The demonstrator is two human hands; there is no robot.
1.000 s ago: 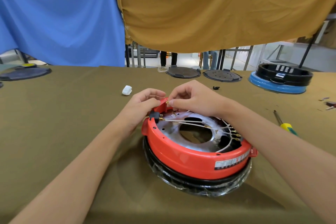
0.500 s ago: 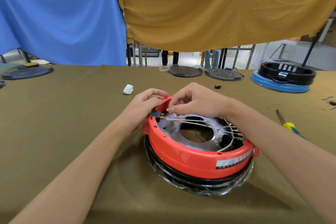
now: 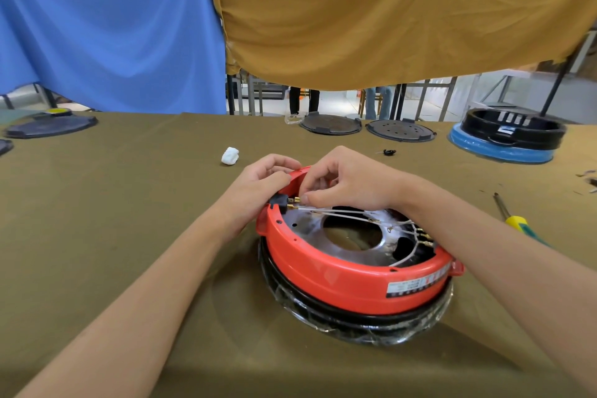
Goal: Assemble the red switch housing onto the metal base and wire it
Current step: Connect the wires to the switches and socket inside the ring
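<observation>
While the red housing [image 3: 339, 275] sits on its metal base [image 3: 310, 226] near the middle of the surface [image 3: 113, 220], the left hand [image 3: 258, 184] curls over its far rim by a black switch [image 3: 279, 202], and the right hand [image 3: 342, 181] pinches a white wire [image 3: 336, 212] at the brass terminals. A white wad [image 3: 230, 156] lies beyond; a screwdriver [image 3: 513, 220] rests toward the right edge, black lids [image 3: 331, 124] along the far edge.

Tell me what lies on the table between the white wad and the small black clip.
In the head view, the person's two hands sit between the white wad and the small black clip, working at the red housing's far rim.
</observation>
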